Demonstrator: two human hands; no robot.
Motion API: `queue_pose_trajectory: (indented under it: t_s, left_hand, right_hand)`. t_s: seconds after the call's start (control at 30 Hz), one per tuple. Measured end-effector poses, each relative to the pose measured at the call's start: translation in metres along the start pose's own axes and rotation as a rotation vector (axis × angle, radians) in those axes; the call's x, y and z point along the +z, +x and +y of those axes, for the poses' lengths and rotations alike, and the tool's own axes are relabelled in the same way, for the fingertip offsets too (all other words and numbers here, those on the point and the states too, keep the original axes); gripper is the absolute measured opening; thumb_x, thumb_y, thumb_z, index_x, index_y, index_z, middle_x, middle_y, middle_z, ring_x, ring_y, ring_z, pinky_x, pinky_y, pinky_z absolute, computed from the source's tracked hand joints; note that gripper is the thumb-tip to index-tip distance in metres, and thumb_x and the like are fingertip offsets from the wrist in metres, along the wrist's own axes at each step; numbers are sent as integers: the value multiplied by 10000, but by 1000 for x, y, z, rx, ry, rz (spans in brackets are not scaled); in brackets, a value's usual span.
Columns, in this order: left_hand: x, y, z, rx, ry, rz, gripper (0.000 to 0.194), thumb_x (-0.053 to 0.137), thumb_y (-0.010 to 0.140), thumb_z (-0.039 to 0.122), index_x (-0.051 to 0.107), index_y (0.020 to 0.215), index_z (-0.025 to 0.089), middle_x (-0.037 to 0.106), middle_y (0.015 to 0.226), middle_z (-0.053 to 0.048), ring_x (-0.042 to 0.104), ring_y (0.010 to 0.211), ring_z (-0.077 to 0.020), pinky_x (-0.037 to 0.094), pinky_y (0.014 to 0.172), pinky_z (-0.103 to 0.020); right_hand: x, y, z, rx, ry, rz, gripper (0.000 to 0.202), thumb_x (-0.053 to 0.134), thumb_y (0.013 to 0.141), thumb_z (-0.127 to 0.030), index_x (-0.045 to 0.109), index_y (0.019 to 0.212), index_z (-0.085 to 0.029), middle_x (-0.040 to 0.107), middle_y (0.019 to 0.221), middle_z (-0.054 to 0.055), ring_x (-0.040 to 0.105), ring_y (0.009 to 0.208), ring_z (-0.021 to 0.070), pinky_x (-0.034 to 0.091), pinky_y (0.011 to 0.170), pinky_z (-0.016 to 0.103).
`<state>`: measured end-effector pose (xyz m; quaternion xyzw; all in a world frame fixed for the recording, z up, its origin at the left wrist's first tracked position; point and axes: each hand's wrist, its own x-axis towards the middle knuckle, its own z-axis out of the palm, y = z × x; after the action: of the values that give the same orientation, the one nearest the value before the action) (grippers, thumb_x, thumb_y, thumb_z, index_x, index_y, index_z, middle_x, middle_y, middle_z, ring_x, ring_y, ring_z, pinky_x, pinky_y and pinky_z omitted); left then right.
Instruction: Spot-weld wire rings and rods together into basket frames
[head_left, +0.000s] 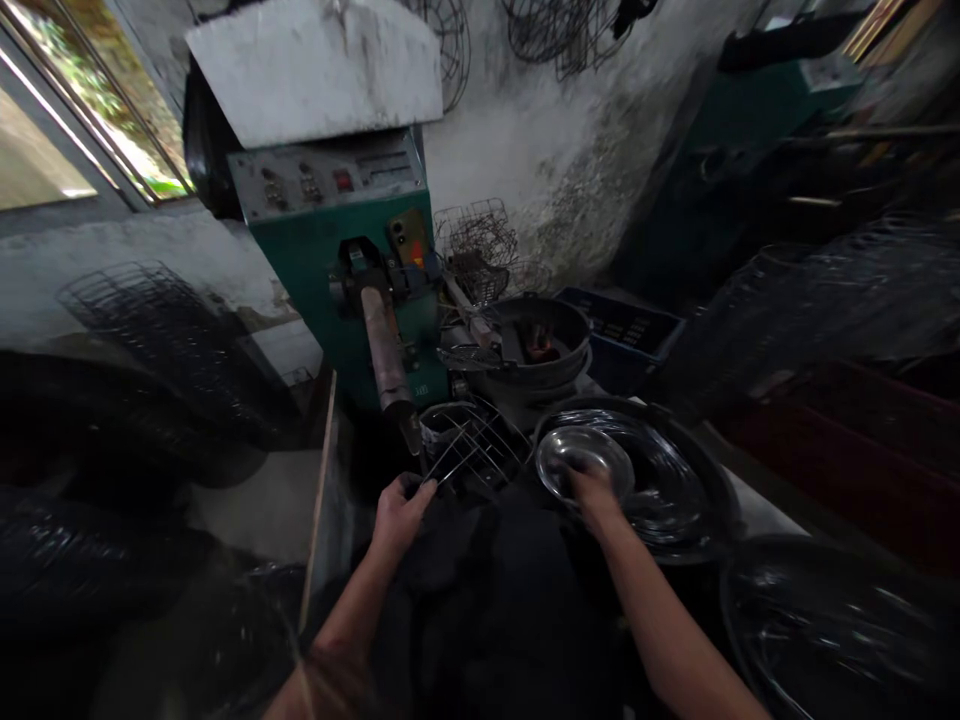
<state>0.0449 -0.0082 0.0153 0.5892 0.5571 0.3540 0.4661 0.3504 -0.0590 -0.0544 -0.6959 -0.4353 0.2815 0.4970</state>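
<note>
left hand [401, 512] grips a wire frame [469, 448]; right hand [592, 490] closes on a wire ring [585, 462] at the basin's [712, 500] near edge; fitting ring to frame seems next.

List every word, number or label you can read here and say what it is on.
Nothing can be read.
Control panel of the green machine: small markings beside the switches, too blurred to read.
Yellow plate on the machine's front: too small to read.
Pale mark low on the machine's front: blurred, unreadable.
Blue crate: no legible print.
</note>
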Motion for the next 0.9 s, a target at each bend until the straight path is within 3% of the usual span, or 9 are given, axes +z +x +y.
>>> queue_pose_trajectory:
  t_s: [0.07, 0.17, 0.3, 0.43, 0.63, 0.9]
  left_hand:
    - [5, -2, 5, 12, 9, -16, 330, 628, 727, 486, 612, 707, 157, 584, 617, 7, 533, 603, -137, 435, 569, -233]
    - [11, -8, 12, 56, 45, -29, 282, 623, 743, 438, 631, 719, 157, 614, 652, -2, 564, 654, -149, 450, 606, -236]
    - [11, -15, 16, 119, 56, -27, 249, 612, 759, 407, 640, 737, 161, 640, 693, -12, 582, 698, -158, 458, 651, -243]
    - [3, -19, 18, 130, 59, -3, 228, 609, 763, 384, 642, 729, 161, 644, 693, -15, 582, 699, -159, 458, 649, -246]
    - [-7, -14, 20, 177, 96, 4, 228, 593, 771, 376, 667, 742, 162, 666, 704, -22, 597, 702, -162, 457, 651, -252]
    - [-16, -7, 17, 239, 117, 7, 220, 600, 764, 358, 678, 758, 153, 678, 713, -28, 607, 709, -164, 461, 659, -251]
  right_hand:
    - [24, -22, -33, 51, 64, -59, 260, 588, 783, -426, 661, 759, -178, 666, 609, 35, 533, 423, 141, 395, 404, 255]
    - [61, -47, -80, 224, 254, -288, 209, 655, 692, -376, 629, 669, -170, 636, 557, 2, 463, 368, 103, 354, 357, 226]
    - [87, -56, -116, 335, 478, -301, 227, 696, 625, -372, 596, 636, -168, 631, 552, -11, 430, 372, 75, 362, 370, 208]
    - [97, -56, -125, 368, 648, -335, 301, 725, 588, -418, 574, 642, -163, 636, 568, -11, 417, 375, 66, 373, 370, 207]
    - [114, -56, -125, 316, 627, -332, 359, 723, 599, -481, 574, 671, -162, 640, 571, 4, 421, 360, 77, 392, 350, 226]
    - [121, -47, -131, 363, 646, -429, 243, 672, 700, -381, 573, 689, -160, 601, 540, -8, 432, 366, 74, 420, 353, 213]
